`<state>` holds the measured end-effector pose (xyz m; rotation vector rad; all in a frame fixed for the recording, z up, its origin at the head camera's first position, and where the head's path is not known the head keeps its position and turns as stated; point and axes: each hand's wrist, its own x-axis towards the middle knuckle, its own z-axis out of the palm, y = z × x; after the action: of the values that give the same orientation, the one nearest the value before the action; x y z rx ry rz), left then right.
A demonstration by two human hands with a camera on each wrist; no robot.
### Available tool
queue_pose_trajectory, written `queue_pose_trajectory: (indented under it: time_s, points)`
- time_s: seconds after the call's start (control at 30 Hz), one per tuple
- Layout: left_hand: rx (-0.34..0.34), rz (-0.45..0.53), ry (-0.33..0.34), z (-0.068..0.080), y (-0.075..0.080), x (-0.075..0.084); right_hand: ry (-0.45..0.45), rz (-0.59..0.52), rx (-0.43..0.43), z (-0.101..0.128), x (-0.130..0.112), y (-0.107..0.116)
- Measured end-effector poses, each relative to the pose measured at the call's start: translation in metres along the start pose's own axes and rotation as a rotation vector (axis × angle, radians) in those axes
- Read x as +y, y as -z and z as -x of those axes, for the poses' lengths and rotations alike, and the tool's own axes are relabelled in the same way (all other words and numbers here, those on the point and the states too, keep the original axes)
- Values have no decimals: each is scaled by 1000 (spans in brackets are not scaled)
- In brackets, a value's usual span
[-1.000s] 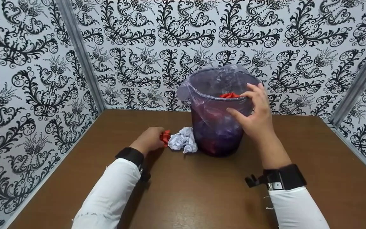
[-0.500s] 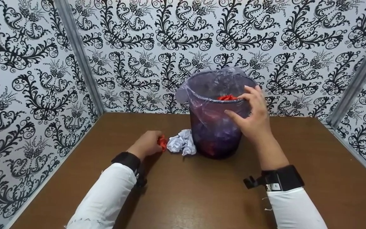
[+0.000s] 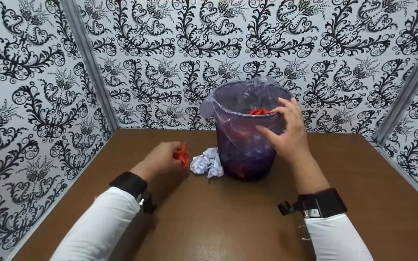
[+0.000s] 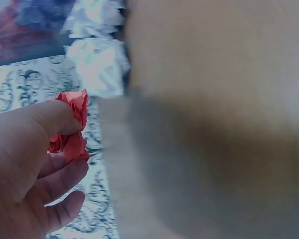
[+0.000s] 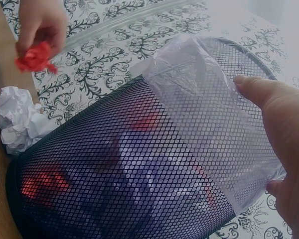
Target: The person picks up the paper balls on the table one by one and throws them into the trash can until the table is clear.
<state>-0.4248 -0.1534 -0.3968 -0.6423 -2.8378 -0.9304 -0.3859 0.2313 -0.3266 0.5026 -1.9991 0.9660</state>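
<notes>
My left hand (image 3: 162, 159) pinches a crumpled red paper ball (image 3: 182, 156) between thumb and fingers, just above the table; the left wrist view shows the red paper (image 4: 74, 142) under the thumb. Beside it, apart from the hand, lie crumpled white paper balls (image 3: 201, 164) against the foot of a dark mesh wastebasket (image 3: 245, 156). A clear plastic liner (image 5: 189, 74) hangs over the basket's rim. Red paper (image 3: 259, 111) shows inside near the top. My right hand (image 3: 290, 130) holds the basket's rim on the right, thumb on the outside; some fingertips are hard to make out.
The brown tabletop (image 3: 209, 221) carries the basket and papers. Patterned black-and-white panels (image 3: 151, 65) stand behind and along both sides. Each wrist wears a black strap (image 3: 323, 204) with a small camera mount.
My left hand has drawn left, away from the white paper balls, and lifted the red paper ball slightly. The right hand stays on the basket's rim.
</notes>
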Motion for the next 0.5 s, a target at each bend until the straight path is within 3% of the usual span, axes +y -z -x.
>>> queue_pose_trajectory:
  time_s: [0.1,0.23,0.3,0.5]
  points:
    - [15,30,15,-2,14,9,-3,1,-2,0,1,-1]
    - [29,-30,-24,-12,35,25,1,8,-4,1,2,-1]
    - [45,-47,-50,-17,46,37,2,12,-5,1,2,0]
    - [134,47,-108,-31,75,80,11,18,-4,-1,1,-1]
